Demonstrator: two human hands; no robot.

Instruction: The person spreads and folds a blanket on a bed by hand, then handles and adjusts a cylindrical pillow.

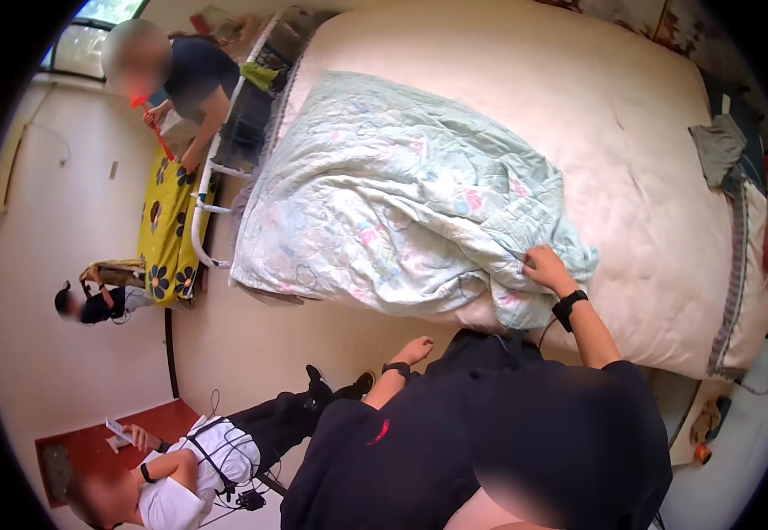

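A pale green quilt (357, 194) with pink and blue patterns lies rumpled over the left part of a bed with a cream cover (649, 185). My right hand (547, 269), with a black band at the wrist, is at the quilt's right end, fingers pinched on its folds. Lower and to the left, my left hand (415, 351) hangs beside the bed's near edge. Its fingers are loosely curled, and nothing shows in them.
Beyond the white bed rail (198, 212), a person leans over a yellow flowered cloth (167, 221), holding a red tool (158, 137). Another person in white holds a phone (119, 430) at lower left. A third stands farther back. A grey cloth (719, 150) lies at the bed's right.
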